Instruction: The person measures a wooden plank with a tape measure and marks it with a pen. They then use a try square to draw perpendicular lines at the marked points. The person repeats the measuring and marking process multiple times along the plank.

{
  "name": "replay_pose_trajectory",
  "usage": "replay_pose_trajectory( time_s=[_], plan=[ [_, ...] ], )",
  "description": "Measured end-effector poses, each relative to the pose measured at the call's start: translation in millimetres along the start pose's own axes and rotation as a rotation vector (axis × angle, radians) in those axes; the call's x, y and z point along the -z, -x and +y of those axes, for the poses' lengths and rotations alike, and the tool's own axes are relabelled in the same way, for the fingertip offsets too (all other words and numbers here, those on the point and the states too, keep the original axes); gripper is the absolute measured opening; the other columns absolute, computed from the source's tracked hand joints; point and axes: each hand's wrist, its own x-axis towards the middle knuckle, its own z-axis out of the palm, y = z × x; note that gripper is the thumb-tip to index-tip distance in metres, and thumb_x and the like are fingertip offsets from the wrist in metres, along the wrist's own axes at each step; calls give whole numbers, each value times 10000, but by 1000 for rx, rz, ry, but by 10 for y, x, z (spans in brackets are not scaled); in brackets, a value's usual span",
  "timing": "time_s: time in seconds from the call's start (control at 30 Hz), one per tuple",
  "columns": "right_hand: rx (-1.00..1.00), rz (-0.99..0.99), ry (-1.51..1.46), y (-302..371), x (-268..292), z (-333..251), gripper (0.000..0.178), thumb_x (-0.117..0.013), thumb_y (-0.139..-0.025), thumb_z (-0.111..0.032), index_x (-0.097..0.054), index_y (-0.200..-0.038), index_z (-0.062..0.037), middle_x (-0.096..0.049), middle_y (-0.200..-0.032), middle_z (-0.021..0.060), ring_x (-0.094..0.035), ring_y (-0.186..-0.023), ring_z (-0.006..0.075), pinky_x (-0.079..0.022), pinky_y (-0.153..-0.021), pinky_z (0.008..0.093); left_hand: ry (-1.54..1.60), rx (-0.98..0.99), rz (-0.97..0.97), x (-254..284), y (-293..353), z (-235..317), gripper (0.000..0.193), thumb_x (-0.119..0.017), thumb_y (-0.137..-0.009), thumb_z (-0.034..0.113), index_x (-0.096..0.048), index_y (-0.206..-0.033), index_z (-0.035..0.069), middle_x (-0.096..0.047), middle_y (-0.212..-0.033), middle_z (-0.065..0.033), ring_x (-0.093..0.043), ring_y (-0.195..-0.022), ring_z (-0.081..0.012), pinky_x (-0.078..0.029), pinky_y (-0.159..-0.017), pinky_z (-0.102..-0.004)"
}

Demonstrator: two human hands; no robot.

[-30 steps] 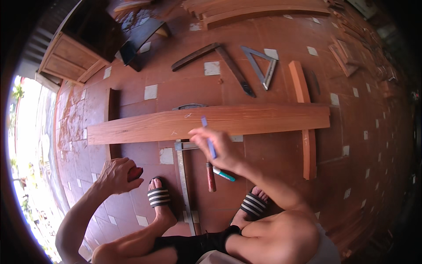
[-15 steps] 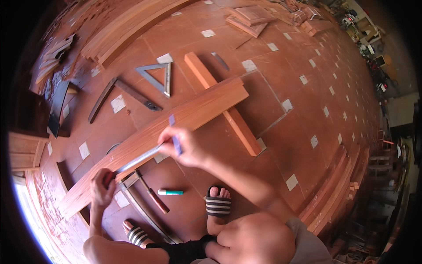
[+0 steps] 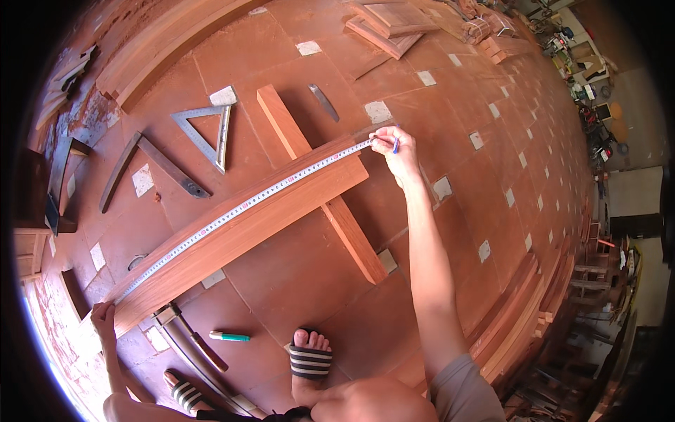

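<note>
A long reddish wooden board (image 3: 264,224) lies slantwise on the floor, resting across a narrower wooden bar (image 3: 355,243) near its right end. A white tape measure (image 3: 245,206) is stretched taut along the board's upper face. My left hand (image 3: 104,320) is closed at the board's left end, holding the tape measure there; its case is hidden by the hand. Past the right end, my right hand (image 3: 395,151) pinches the tape's other end. A blue-purple pen or pencil (image 3: 396,145) sticks out between that hand's fingers.
Beyond the board lie a metal triangle square (image 3: 223,148), an angled wooden tool (image 3: 169,165) and a blade (image 3: 323,102). Nearer my feet are a green-and-white marker (image 3: 230,337) and a wooden-handled clamp (image 3: 200,344). Stacked timber (image 3: 517,309) lies right; more beams (image 3: 158,53) lie far left.
My hands have moved apart, left hand to the board's left end and right hand past its right end. The tape is drawn out much longer. The view has shifted rightward.
</note>
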Motion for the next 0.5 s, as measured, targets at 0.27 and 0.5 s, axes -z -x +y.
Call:
replay_pose_trajectory(
  time_s=[0.27,0.5],
  plan=[
    [242,230,459,183,-42,-42,230,-740,-976,27,-726,-1204,4,-790,-1109,142,-765,-1003,203,-642,-904,345,-53,46,-33,49,14,-61,258,-677,-941,4,-731,-1188,-48,-717,-970,-121,-672,-936,-184,-529,-830,-349],
    [626,9,684,1221,-896,-185,285,-748,-961,-58,-732,-1243,-25,-737,-1317,223,-718,-1185,384,-558,-1020,475,-88,68,-60,167,73,23,248,-687,-942,6,-741,-1178,-46,-721,-974,-120,-673,-942,-183,-528,-836,-345]
  ],
)
